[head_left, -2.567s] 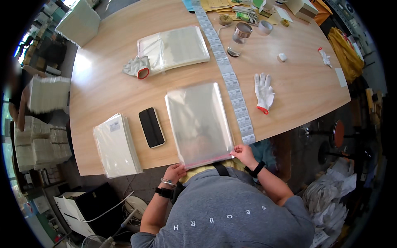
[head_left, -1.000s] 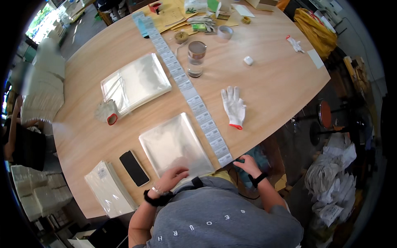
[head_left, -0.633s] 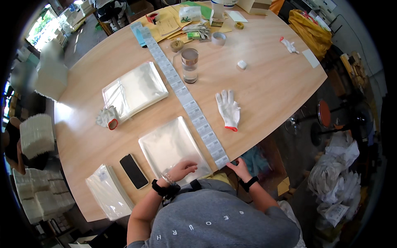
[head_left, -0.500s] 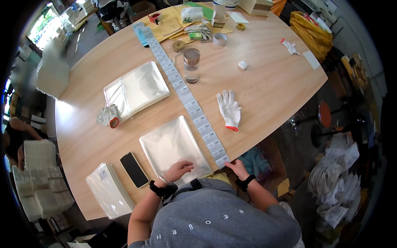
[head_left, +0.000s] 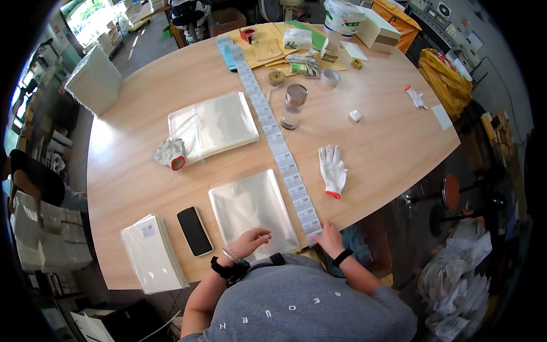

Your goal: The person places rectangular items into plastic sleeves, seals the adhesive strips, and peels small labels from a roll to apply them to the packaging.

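Note:
A long strip of white printed labels runs down the table from the far side to the near edge. At its near end my right hand pinches the strip between thumb and fingers. My left hand is over the near part of a stack of clear plastic bags, its fingers loosely stretched toward the right and holding nothing. Left of that stack lies a dark-screened phone. Farther left is a pile of white packs in clear wrap. A white glove with a red cuff lies right of the strip.
Another stack of clear bags lies farther off, a grey glove at its corner. A glass tumbler stands beside the strip. Tape rolls and yellow envelopes lie at the back. Someone in dark clothes is at left.
The whole view has shifted, so the table appears lower and farther right. Both hands keep nearly the same places on the table. More of the person at left shows.

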Action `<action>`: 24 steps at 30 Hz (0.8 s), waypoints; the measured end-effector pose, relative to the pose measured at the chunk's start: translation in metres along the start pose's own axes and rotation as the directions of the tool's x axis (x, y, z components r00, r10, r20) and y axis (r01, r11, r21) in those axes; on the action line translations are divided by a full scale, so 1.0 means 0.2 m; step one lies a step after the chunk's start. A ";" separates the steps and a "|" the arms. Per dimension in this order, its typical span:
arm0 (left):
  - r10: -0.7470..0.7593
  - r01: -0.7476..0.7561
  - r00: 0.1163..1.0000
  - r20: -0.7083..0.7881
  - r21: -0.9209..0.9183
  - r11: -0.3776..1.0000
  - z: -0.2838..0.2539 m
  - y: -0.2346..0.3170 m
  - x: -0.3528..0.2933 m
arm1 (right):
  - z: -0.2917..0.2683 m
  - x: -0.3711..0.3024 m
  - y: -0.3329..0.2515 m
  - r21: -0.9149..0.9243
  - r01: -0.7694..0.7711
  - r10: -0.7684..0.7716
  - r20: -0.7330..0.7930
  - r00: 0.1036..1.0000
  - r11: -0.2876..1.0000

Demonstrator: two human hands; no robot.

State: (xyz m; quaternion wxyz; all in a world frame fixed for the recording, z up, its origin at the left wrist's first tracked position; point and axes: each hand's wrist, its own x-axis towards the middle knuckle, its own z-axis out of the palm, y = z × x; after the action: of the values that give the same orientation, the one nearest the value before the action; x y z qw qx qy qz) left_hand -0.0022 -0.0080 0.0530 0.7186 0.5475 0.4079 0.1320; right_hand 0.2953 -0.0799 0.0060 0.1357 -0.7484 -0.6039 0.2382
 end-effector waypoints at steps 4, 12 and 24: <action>-0.027 0.026 0.999 -0.026 -0.048 0.999 0.01 0.00 -0.05 | -0.07 0.09 0.10 0.402 -0.210 0.068 0.340 0.938 0.891; 0.350 -0.336 0.937 0.019 0.335 0.880 0.13 0.21 0.14 | -0.62 0.45 -0.50 0.909 -0.078 -0.256 0.197 0.947 0.410; 0.133 -0.135 0.989 -0.057 -0.038 0.990 -0.16 0.39 -0.05 | -0.36 1.04 -0.95 0.855 -0.517 -0.406 0.457 0.791 -0.045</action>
State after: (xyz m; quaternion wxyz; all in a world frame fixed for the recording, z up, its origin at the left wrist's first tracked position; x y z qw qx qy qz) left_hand -0.0117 0.0364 0.1245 0.7081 0.5546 0.3867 0.2035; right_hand 0.2060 0.1725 0.1205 0.4188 -0.3116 -0.2076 0.8273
